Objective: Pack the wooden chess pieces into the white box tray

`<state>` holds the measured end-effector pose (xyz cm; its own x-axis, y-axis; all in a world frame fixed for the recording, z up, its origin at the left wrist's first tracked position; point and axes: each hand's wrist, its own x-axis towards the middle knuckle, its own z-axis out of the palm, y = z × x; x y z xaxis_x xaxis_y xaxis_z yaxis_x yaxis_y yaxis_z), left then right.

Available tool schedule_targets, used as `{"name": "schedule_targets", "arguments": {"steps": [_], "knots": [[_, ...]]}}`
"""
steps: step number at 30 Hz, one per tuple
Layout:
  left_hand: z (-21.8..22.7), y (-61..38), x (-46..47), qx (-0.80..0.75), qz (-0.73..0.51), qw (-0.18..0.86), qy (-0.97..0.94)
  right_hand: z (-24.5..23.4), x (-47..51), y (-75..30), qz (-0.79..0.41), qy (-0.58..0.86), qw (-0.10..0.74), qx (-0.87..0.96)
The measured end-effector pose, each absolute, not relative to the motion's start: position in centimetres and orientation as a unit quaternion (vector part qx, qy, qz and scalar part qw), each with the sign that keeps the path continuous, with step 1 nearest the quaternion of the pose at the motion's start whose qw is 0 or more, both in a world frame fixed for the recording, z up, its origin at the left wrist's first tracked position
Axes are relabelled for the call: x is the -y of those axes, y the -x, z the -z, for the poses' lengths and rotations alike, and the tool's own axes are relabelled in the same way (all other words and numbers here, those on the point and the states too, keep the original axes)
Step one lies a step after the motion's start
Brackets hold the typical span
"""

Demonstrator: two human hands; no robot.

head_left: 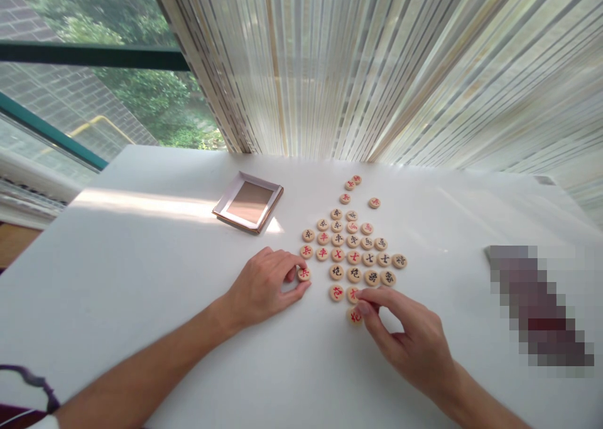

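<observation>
On the white desk (141,259), the left hand (264,287) pinches a red-marked wooden disc (304,274) between thumb and fingertips, at the left of the disc cluster (353,240) near the desk's middle. The right hand (409,335) has narrowed its fingers onto the nearest disc (355,316), toward the near edge. A shallow tray (248,201) lies further back, left of the cluster.

- White table (141,278), sunlit strip toward far left corner.
- Round wooden pieces (353,240) clustered mid-table, a few nearer the far edge.
- Shallow square tray (248,203) just left of them.
- Blurred dark object (537,309) by the right edge.
</observation>
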<state>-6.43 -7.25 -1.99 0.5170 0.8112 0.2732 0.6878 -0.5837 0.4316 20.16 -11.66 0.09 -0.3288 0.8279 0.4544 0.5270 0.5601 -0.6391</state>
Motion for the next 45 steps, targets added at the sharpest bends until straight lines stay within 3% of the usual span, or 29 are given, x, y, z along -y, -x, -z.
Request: {"name": "schedule_targets", "arguments": {"steps": [45], "knots": [[2.6, 7.5, 6.2, -0.416, -0.248, 0.128, -0.866, 0.1, 10.7, -21.1, -0.144, 0.463, 0.408, 0.774]]}}
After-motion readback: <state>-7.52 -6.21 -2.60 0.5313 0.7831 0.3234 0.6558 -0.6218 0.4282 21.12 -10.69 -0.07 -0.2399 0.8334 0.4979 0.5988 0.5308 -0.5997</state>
